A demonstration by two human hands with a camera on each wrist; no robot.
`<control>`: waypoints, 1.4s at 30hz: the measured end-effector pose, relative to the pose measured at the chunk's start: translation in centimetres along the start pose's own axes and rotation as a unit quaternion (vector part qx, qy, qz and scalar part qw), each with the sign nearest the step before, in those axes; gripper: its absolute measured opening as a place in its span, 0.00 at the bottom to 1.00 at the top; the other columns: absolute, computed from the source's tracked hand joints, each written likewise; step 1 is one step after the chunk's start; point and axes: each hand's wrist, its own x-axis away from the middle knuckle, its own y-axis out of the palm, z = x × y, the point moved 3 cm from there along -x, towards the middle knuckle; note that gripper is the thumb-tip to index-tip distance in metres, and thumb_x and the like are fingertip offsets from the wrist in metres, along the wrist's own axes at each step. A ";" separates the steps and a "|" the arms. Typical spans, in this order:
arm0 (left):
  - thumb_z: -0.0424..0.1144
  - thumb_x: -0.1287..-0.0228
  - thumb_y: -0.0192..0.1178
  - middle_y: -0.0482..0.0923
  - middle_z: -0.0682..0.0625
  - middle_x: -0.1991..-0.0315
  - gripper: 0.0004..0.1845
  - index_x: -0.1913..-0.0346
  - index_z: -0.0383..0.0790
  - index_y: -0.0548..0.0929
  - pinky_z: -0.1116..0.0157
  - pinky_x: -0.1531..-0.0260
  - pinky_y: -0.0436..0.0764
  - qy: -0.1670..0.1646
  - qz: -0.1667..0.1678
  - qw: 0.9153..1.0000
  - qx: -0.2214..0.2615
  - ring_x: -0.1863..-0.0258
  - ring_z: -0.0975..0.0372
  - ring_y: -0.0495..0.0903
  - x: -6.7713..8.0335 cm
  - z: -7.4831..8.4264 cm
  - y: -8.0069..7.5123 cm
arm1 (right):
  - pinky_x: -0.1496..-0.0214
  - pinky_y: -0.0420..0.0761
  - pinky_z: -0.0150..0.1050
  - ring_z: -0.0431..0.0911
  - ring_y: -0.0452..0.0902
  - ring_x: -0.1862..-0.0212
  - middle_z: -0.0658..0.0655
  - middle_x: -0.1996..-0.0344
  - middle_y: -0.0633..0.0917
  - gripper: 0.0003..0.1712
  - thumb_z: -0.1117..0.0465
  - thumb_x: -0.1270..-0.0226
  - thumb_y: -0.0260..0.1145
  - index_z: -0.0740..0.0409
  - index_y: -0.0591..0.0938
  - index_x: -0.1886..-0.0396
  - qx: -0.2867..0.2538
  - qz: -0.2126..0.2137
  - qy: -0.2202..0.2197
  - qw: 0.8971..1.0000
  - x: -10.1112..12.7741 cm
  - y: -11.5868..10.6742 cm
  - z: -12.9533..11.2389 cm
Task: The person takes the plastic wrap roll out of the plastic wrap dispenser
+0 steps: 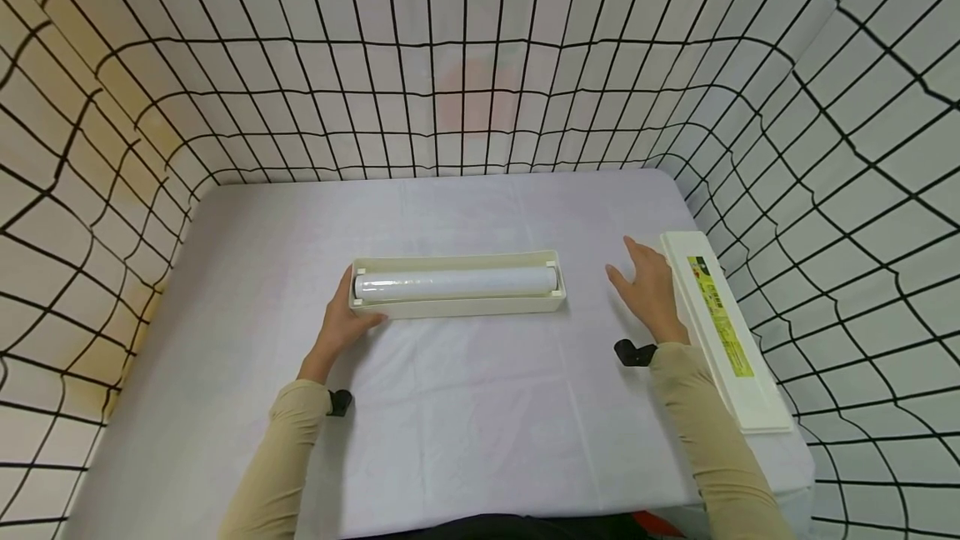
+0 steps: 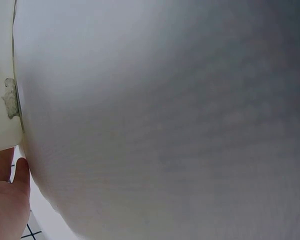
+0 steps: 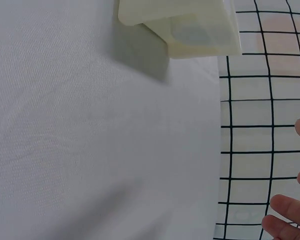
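Observation:
A cream cling film dispenser box (image 1: pixel 459 307) lies without its lid on the white cloth, a shiny white roll (image 1: pixel 457 282) inside it. My left hand (image 1: pixel 347 319) holds the box's left end, thumb along the front wall and fingers around the end. Part of that hand (image 2: pixel 12 200) shows at the box corner in the left wrist view. To the right of the box, my right hand (image 1: pixel 651 286) hovers with fingers spread, holding nothing. Beside it lies a long white lid (image 1: pixel 693 307) with a yellow-green label. The right wrist view catches the box's end (image 3: pixel 200 37) and some fingertips.
White cloth (image 1: pixel 480 407) covers the table. A black wire grid (image 1: pixel 450 65) rises at the back and both sides. The lid lies slantwise along the right edge, partly behind the right forearm.

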 end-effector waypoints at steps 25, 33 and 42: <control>0.29 0.57 0.71 0.59 0.39 0.30 0.59 0.25 0.48 0.43 0.44 0.30 0.56 -0.002 0.001 1.000 -0.008 0.30 0.44 0.58 0.0 0.0 0.1 | 0.34 0.62 0.61 0.63 0.64 0.36 0.69 0.37 0.72 0.35 0.56 0.37 0.63 0.65 0.65 0.33 -0.010 -0.031 -0.026 0.999 -0.2 1.7 -2.8; 0.29 0.56 0.71 0.60 0.39 0.31 0.59 0.25 0.49 0.43 0.44 0.30 0.56 -0.001 0.001 1.000 0.001 0.31 0.45 0.59 0.1 0.2 0.1 | 0.35 0.63 0.61 0.62 0.64 0.35 0.67 0.37 0.72 0.36 0.54 0.37 0.62 0.63 0.65 0.32 -0.011 -0.040 -0.031 0.999 -0.4 2.5 -3.7; 0.28 0.57 0.71 0.60 0.40 0.30 0.60 0.25 0.51 0.42 0.44 0.31 0.57 -0.005 -0.001 1.000 -0.002 0.31 0.45 0.60 0.0 0.1 0.1 | 0.35 0.62 0.62 0.62 0.64 0.36 0.68 0.38 0.72 0.36 0.55 0.37 0.63 0.63 0.65 0.32 -0.021 -0.043 -0.039 0.998 -0.7 2.8 -4.9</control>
